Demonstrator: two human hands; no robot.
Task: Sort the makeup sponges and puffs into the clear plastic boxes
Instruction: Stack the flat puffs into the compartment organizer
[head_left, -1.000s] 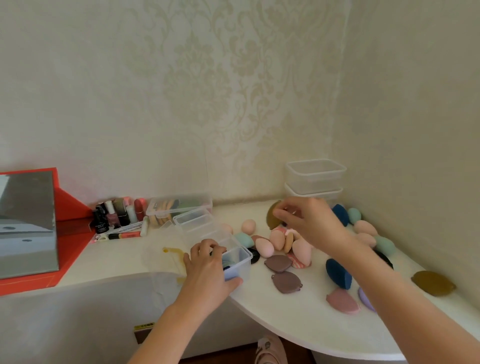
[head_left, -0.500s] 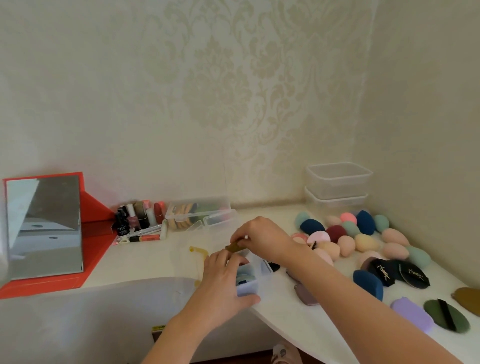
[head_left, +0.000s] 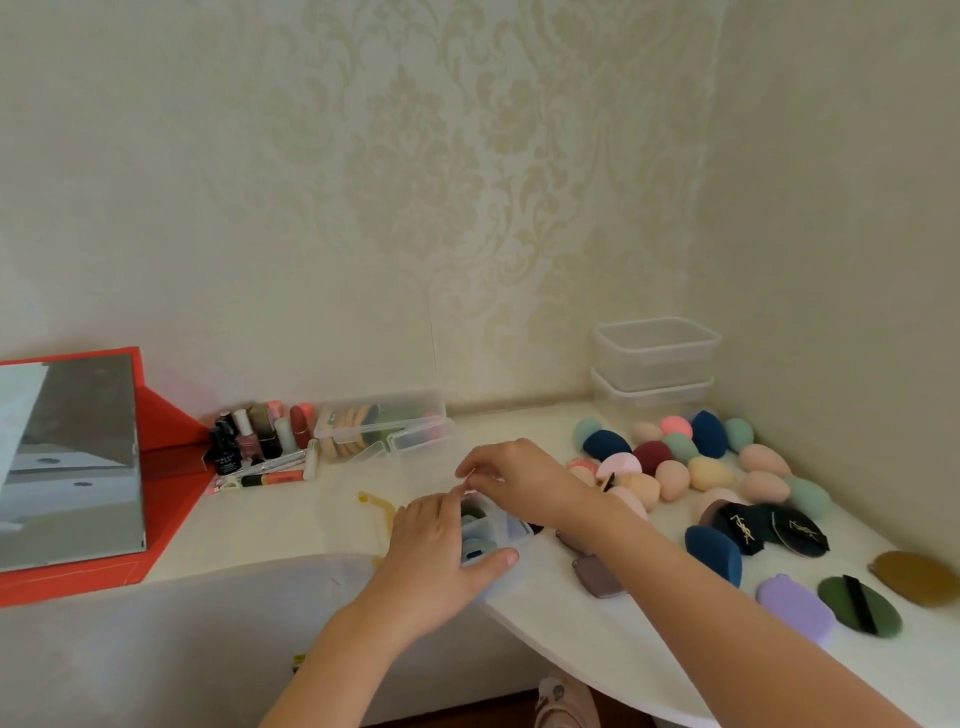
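My left hand (head_left: 436, 551) grips a small clear plastic box (head_left: 511, 530) at the table's near edge, with the thumb on its front wall. Blue and dark green puffs lie inside it. Just above the box's far end is my right hand (head_left: 511, 478), fingers bent, with nothing visible between them. To the right lies a heap of egg-shaped makeup sponges (head_left: 670, 478) in pink, peach, mint, navy and maroon. Flat puffs lie nearer me: mauve (head_left: 597, 577), navy (head_left: 714, 553), black (head_left: 795, 532), purple (head_left: 789, 608), green (head_left: 857, 605) and brown (head_left: 919, 577).
Two stacked clear boxes (head_left: 657, 364) stand in the back right corner. A longer clear box (head_left: 382, 423) with puffs sits by the wall, beside nail polish bottles and lipsticks (head_left: 254, 441). A mirror in a red stand (head_left: 67, 457) is at the left. The white table's edge (head_left: 571, 649) curves.
My right hand picked an olive puff from the heap and carried it left to the box in my left hand; the puff is no longer visible in its fingers. The view shifted left.
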